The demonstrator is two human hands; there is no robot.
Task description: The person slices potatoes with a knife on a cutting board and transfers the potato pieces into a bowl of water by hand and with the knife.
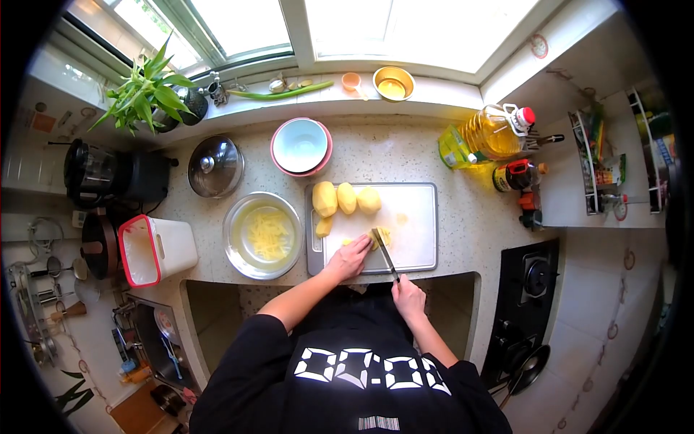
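My right hand (409, 296) is wrapped round the handle of a kitchen knife (384, 249), its blade angled up and left over the cutting board (416, 217). My left hand (350, 257) presses on potato pieces at the blade's left side, fingers together; what lies beneath them is partly hidden. Cut potato (383, 235) shows around the blade tip. Along the board's upper left sit peeled potatoes (346, 198), with a smaller potato chunk (322, 228) below them. Left of the board, a metal bowl (231, 249) holds potato strips (268, 235) in water.
Stacked bowls (300, 145) and a glass lid (215, 166) stand behind. At left are a white bin with red rim (170, 249) and a blender (94, 170). An oil jug (495, 134) and a dark sauce bottle (513, 176) stand right, near the stove (524, 304).
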